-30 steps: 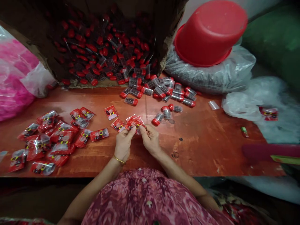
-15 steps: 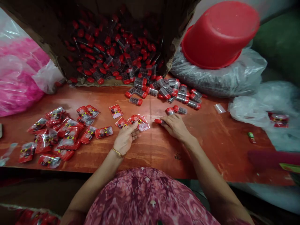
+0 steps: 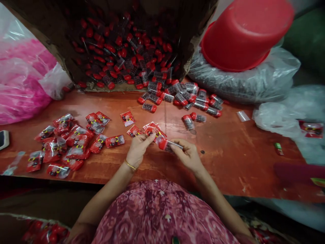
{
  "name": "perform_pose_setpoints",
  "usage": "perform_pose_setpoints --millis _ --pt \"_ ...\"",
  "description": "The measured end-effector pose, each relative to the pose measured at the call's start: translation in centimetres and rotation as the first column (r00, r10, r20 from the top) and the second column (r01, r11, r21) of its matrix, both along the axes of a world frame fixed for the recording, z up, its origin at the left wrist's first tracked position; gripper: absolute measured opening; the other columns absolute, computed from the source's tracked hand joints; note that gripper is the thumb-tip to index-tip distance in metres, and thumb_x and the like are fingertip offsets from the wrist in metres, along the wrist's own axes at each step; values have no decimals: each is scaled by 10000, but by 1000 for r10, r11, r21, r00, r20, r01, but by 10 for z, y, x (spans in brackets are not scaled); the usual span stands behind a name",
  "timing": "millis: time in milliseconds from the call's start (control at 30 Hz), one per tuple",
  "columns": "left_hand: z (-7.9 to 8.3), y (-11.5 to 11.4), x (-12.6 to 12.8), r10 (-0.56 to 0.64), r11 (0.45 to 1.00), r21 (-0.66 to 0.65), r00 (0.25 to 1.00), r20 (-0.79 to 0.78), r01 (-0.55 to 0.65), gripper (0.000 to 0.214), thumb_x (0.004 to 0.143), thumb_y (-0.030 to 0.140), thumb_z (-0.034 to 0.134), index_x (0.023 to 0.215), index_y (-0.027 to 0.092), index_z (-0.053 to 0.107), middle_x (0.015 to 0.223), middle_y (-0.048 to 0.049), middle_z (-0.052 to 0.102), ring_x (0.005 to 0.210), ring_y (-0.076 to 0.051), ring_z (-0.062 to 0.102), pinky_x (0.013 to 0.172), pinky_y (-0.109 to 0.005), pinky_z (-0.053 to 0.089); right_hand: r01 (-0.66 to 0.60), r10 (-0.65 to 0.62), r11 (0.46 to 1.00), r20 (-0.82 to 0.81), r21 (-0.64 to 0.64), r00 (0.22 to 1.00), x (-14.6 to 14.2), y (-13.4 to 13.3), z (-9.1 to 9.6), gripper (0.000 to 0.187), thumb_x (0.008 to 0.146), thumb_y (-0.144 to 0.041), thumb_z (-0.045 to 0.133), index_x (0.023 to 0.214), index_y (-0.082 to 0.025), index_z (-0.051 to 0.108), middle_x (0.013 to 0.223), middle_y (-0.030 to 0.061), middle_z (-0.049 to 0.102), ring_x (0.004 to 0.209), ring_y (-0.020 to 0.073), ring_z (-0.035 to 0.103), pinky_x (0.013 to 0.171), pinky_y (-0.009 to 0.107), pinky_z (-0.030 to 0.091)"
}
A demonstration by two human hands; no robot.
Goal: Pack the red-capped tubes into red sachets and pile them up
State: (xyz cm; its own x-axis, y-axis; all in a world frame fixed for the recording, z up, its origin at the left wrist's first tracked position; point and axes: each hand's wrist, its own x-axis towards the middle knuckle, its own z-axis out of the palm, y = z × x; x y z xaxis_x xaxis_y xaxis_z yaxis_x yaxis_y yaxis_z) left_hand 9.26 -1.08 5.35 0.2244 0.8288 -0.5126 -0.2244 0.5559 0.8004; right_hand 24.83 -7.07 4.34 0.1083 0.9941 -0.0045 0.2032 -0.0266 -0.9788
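Plainly, the left hand [image 3: 139, 147] pinches a red packet [image 3: 151, 129]; just right of that packet, the right hand [image 3: 187, 152] holds a bottle [image 3: 169, 146] lying crosswise, cap [image 3: 161, 144] toward it

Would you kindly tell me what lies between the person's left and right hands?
In the head view, a red-capped bottle lies there, gripped by the right hand, its cap pointing toward the left hand, which pinches a red packet.

Head view, forward-down over tabletop [image 3: 233, 159]
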Motion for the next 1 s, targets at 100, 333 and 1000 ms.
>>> perform_pose_setpoints --millis 100,333,1000 --pt "0 0 -1 6 1000 28 1000 -7 -5 337 488 419 798 574 121 665 582 -13 657 545 -92 552 588 -218 438 29 -40 995 -121 -96 992 -3 1 -5 235 784 -375 547 817 -167 650 599 -15 589 456 84 467 417 198 373" --pt "-2 -1 8 -4 999 37 994 105 0 359 438 357 832 667 119 690 646 -11 685 599 -92 573 653 -224 450 56 -52 998 -123 31 991 -14 -1 -16 217 832 -352 512 915 -186 625 617 -31 541 472 77 427 454 204 379" --pt "-13 -6 18 38 987 142 975 217 -70 306 571 397 770 701 133 683 657 -12 672 572 -102 558 579 -225 437 204 -194 979 -290 3 937 -46 12 -26 244 836 -410 509 987 -219 496 742 -28 557 547 83 505 502 208 424"
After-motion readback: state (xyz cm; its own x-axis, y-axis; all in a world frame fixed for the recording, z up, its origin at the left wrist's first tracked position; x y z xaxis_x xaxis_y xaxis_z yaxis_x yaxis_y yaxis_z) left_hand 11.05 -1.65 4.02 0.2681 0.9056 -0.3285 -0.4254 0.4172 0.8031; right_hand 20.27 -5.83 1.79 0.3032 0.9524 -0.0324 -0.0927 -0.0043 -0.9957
